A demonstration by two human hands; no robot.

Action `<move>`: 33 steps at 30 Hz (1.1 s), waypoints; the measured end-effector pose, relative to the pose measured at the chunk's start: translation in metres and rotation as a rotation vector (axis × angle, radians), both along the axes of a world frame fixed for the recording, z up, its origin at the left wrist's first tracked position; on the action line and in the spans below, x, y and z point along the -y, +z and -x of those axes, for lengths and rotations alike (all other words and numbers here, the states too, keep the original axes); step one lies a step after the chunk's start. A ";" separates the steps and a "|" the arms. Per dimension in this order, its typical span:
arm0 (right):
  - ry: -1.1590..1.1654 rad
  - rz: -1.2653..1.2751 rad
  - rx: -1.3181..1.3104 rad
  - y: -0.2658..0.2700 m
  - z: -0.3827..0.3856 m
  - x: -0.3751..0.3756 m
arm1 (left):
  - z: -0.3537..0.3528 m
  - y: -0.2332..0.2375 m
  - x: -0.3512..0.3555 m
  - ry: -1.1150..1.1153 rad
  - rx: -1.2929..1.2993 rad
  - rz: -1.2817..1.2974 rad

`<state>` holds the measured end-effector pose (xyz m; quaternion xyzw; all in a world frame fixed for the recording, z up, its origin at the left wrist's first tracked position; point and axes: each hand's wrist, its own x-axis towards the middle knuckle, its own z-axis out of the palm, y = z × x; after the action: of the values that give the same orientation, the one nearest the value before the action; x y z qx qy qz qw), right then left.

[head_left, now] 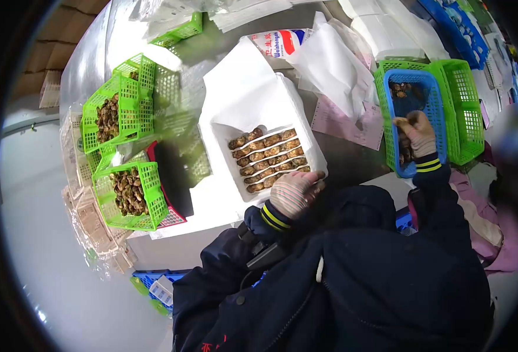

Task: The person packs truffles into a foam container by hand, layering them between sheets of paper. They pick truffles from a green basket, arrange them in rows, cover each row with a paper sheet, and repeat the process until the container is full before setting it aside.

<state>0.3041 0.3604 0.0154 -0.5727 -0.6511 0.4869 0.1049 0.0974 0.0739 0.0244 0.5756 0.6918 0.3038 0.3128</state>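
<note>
My left hand (294, 192), in a striped glove with bare fingertips, is curled over the near right rim of a white foam box (319, 154). Inside that box, mottled brown lumps (263, 154) lie in several rows, parted by thin white strips. A white sheet (244, 73) covers the box's far part. Over a blue basket (394, 76), my right hand (417, 134) has its fingers bent together, and what they hold, if anything, is hidden. More brown lumps (401, 90) lie in the blue basket, which sits in a green basket (382, 88).
On the left, green baskets (131, 111) (156, 202) hold many brown pieces. Another green basket (461, 111) stands at the right. Pink printed paper (335, 126) and white sheets (335, 64) lie beyond the box, near a printed package (276, 44). Another person is partly visible at far right.
</note>
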 end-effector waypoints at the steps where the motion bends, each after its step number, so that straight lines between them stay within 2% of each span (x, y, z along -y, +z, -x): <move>1: 0.033 0.041 -0.192 0.009 0.015 0.017 | 0.000 -0.002 -0.005 0.075 0.187 0.075; 2: 0.063 0.128 -0.354 0.022 0.036 0.038 | -0.002 -0.004 -0.011 0.146 0.379 0.147; 3: 0.286 -0.054 -0.248 0.043 0.058 0.060 | -0.007 -0.027 -0.014 0.229 0.703 0.173; 4: 0.290 -0.001 -0.501 0.024 0.069 0.080 | -0.005 -0.027 -0.022 0.299 0.943 0.135; 6: 0.299 -0.116 -0.478 0.031 0.094 0.114 | 0.003 0.000 -0.037 0.532 1.217 0.176; 7: 0.425 -0.264 -0.447 0.027 0.100 0.118 | 0.007 -0.003 -0.039 0.558 1.207 0.096; 8: 0.550 -0.409 -0.416 0.024 0.104 0.121 | 0.016 0.001 -0.040 0.627 1.254 0.203; 9: 0.605 -0.524 -0.395 0.025 0.107 0.125 | 0.017 -0.004 -0.040 0.644 1.285 0.114; 10: 0.609 -0.519 -0.400 0.029 0.113 0.125 | 0.019 -0.003 -0.042 0.659 1.315 0.026; 12: 0.773 -0.658 -0.467 0.036 0.121 0.124 | 0.024 0.002 -0.040 0.702 1.378 0.059; 13: 0.870 -0.590 -0.438 0.029 0.126 0.121 | 0.026 0.005 -0.040 0.735 1.443 0.089; 15: 0.907 -0.615 -0.413 0.024 0.126 0.122 | 0.031 0.000 -0.038 0.705 1.383 0.079; 17: 0.998 -0.648 -0.343 0.033 0.127 0.120 | 0.036 -0.019 -0.028 0.626 1.247 0.044; 19: 0.981 -0.720 -0.327 0.031 0.126 0.127 | 0.042 -0.045 -0.017 0.645 1.313 0.044; 20: 0.989 -0.726 -0.313 0.021 0.121 0.127 | 0.047 -0.031 -0.021 0.660 1.173 0.104; 21: 1.037 -0.548 -0.284 0.030 0.116 0.117 | 0.054 -0.035 -0.020 0.668 0.971 0.070; 22: 0.914 -0.586 -0.392 0.037 0.104 0.105 | 0.064 -0.031 -0.021 0.641 0.620 0.088; 23: 0.786 -0.628 -0.252 0.030 0.089 0.087 | 0.080 -0.053 -0.013 0.583 0.182 0.065; 24: 0.660 -0.662 -0.118 0.022 0.075 0.066 | 0.090 -0.033 -0.018 0.485 -0.257 0.027; 25: 0.568 -0.418 0.399 0.052 0.071 0.040 | 0.098 -0.038 -0.019 0.467 -0.392 0.047; 26: 0.373 -0.462 0.463 0.040 0.045 0.010 | 0.105 -0.044 -0.021 0.451 -0.530 0.068; 27: 0.294 -0.546 0.344 0.020 0.012 -0.020 | 0.109 -0.050 -0.022 0.441 -0.525 0.064; 28: 0.308 -0.546 0.512 -0.019 -0.027 -0.057 | 0.112 -0.058 -0.023 0.389 -0.636 0.087; 29: 0.247 -0.197 0.773 0.004 -0.023 -0.069 | 0.113 -0.064 -0.025 0.342 -0.747 0.111; 30: 0.220 -0.113 0.805 0.004 -0.028 -0.075 | 0.113 -0.069 -0.027 0.340 -0.744 0.108; 33: 0.285 -0.229 0.819 -0.039 -0.046 -0.082 | 0.111 -0.070 -0.022 0.255 -0.764 0.198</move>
<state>0.3506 0.4426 -0.0240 -0.6074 -0.7611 0.1546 -0.1670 -0.0136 0.0959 -0.0454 0.5239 0.8497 0.0367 0.0476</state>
